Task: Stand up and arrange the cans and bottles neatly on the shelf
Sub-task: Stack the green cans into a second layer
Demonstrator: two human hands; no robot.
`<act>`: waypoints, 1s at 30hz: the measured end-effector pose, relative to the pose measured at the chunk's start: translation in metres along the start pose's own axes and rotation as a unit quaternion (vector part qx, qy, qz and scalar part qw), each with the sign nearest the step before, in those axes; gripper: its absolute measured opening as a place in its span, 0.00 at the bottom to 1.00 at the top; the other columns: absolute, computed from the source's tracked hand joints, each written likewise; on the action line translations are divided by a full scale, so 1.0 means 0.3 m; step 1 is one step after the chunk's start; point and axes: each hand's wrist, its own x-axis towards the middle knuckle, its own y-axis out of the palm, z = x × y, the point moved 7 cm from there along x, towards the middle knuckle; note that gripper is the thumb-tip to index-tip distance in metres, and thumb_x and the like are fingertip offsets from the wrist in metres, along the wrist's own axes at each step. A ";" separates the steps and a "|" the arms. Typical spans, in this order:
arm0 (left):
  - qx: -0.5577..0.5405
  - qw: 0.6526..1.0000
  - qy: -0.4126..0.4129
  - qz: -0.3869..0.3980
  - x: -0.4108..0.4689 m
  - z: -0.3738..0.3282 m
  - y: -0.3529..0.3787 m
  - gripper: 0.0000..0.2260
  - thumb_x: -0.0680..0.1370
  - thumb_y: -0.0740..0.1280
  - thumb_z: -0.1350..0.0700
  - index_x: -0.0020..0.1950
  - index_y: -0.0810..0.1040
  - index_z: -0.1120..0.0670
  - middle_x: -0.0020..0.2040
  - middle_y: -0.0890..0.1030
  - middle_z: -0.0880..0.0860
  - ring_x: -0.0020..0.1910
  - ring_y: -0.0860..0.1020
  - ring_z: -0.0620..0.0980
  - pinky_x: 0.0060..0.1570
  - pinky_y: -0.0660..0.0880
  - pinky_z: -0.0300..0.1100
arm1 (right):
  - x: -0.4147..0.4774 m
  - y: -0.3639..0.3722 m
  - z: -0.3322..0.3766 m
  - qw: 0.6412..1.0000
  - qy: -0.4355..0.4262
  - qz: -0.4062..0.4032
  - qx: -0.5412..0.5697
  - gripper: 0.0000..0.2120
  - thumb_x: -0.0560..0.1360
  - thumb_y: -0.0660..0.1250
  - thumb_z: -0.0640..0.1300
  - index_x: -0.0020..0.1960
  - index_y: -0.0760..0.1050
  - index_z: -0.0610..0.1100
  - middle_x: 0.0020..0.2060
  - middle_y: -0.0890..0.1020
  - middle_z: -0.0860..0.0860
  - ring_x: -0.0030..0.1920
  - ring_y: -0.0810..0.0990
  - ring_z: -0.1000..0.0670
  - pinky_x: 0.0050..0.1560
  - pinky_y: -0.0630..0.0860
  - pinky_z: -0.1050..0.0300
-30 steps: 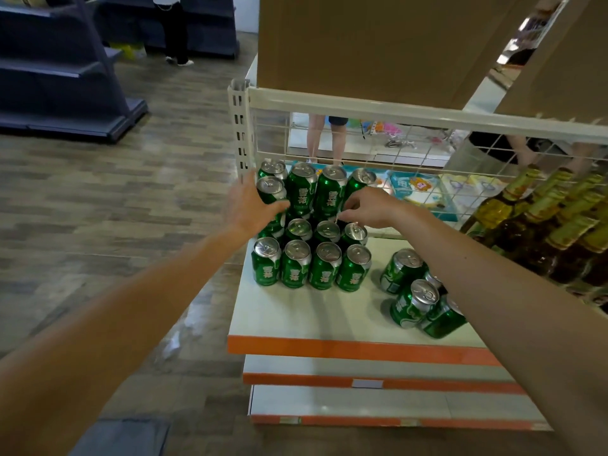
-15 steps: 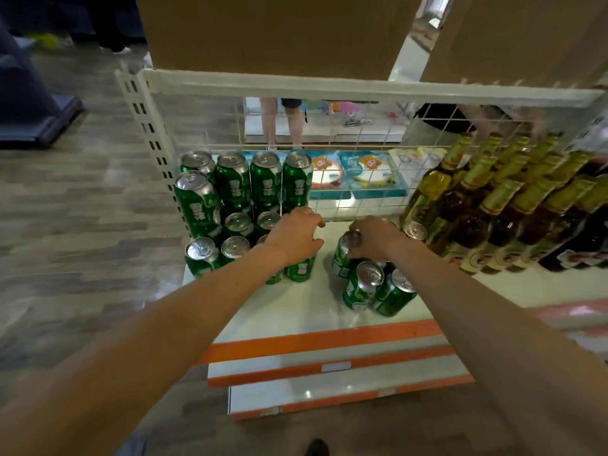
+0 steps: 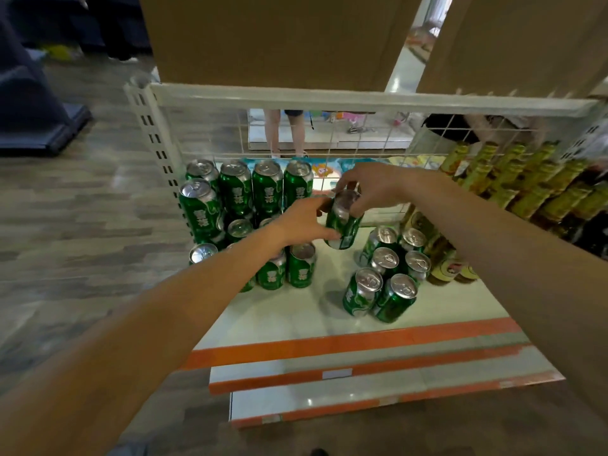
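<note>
Your left hand (image 3: 301, 225) and right hand (image 3: 371, 185) are now lifting one can (image 3: 348, 227), both gripping it. Your forearm (image 3: 197, 307) is perhaps hiding others.

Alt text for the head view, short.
The left hand and right hand hold one green can over a white shelf, between stacked cans at left and loose cans at right; bottles stand far right.

Brown cardboard boxes (image 3: 279, 37) up top; a bystander's bare legs (image 3: 284, 133) behind; wood-pattern floor (image 3: 82, 209) left.
</note>
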 end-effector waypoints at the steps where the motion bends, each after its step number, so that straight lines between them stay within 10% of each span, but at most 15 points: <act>1: -0.017 1.000 0.007 -0.010 -0.009 -0.011 -0.028 0.30 0.70 0.79 0.51 0.70 0.73 0.53 0.60 0.78 0.49 0.56 0.76 0.45 0.60 0.73 0.40 | -0.001 -0.030 0.035 1.000 -0.015 0.006 0.006 0.28 0.70 0.75 0.47 0.68 0.72 0.52 0.57 0.73 0.52 0.56 0.75 0.48 0.56 0.74 0.52; 14: 0.001 0.952 -0.139 -0.274 -0.237 0.202 -0.293 0.33 0.66 0.77 0.37 0.62 0.69 0.53 0.52 0.77 0.48 0.50 0.77 0.50 0.45 0.77 0.48 | 0.148 -0.075 0.406 0.989 -0.084 -0.093 0.077 0.19 0.74 0.72 0.53 0.61 0.78 0.45 0.44 0.78 0.53 0.44 0.76 0.52 0.43 0.72 0.55; 23: 0.068 0.978 -0.040 -0.194 -0.261 0.201 -0.437 0.33 0.68 0.79 0.49 0.70 0.73 0.54 0.60 0.80 0.51 0.56 0.78 0.48 0.50 0.71 0.38 | 0.223 -0.041 0.458 0.979 -0.113 -0.095 0.139 0.24 0.70 0.75 0.51 0.64 0.76 0.47 0.52 0.81 0.53 0.52 0.79 0.51 0.51 0.76 0.56; 30: 0.239 0.947 -0.078 -0.203 -0.229 0.229 -0.500 0.34 0.65 0.75 0.36 0.65 0.75 0.51 0.55 0.82 0.51 0.55 0.77 0.52 0.62 0.73 0.51 | 0.216 -0.039 0.377 0.969 -0.093 -0.105 0.204 0.27 0.77 0.70 0.53 0.72 0.70 0.44 0.62 0.78 0.48 0.58 0.77 0.50 0.56 0.73 0.56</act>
